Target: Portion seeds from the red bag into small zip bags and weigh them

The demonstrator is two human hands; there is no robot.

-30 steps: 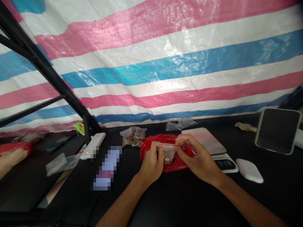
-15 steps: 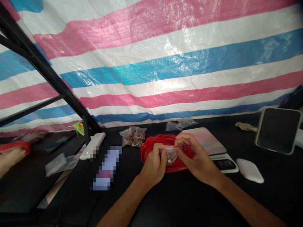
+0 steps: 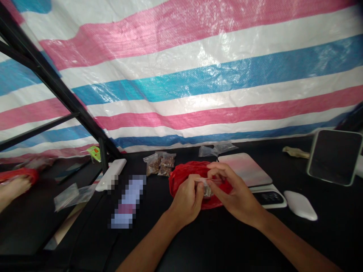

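Note:
A small clear zip bag (image 3: pixel 208 190) with something brownish inside is pinched at its top edge between my two hands. My left hand (image 3: pixel 187 198) grips the left end of the seal, thumb against fingers. At the other end, the thumb and forefinger of my right hand (image 3: pixel 231 189) close on the seal. Beneath the bag lies a crumpled red plastic bag (image 3: pixel 181 173), partly covered by my hands. Just beyond it to the left are several filled zip bags (image 3: pixel 160 164) of brown bits. What the small bag holds cannot be made out clearly.
Right of my hands sits a kitchen scale (image 3: pixel 246 168), with a white case (image 3: pixel 300 205) beside it and a phone (image 3: pixel 334 156) propped further right. Flat clear bags (image 3: pixel 217 148) lie behind. At far left, another person's hand (image 3: pixel 18 189) is in a red bag near a black metal frame (image 3: pixel 70 104).
Both hands have shifted slightly along the bag's seal, my left hand a little to the right. The small bag now shows less between them.

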